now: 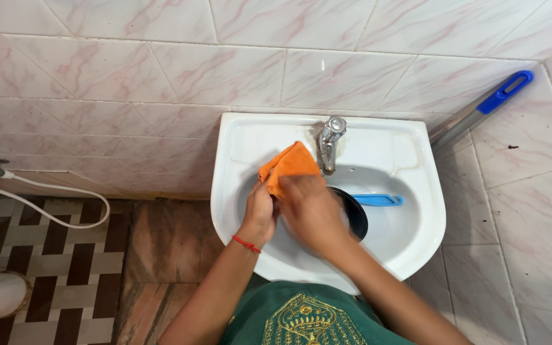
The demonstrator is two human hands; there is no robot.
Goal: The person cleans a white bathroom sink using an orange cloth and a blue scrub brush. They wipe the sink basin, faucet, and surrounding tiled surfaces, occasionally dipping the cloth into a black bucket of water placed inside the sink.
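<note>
pink-veined wall tiles surround a white sink (pixel 416 211). over its basin both hands grasp an orange cloth (pixel 287 165): left hand (pixel 259 211) clenched at its seven o'clock, right hand (pixel 311 207) at five. a black pan (pixel 354 211) with a blue handle (pixel 378 200) lies at the right hand's three o'clock, below the tap (pixel 329 144).

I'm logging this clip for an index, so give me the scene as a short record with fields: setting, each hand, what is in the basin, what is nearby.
setting: white wall-mounted sink against marbled pink tiles
left hand: grips the orange cloth
right hand: also on the cloth, over the basin, blurred
in basin: black pan with blue handle
tap: chrome, no water visible
nearby: blue-gripped pole leaning on the wall; white hose at left
</note>
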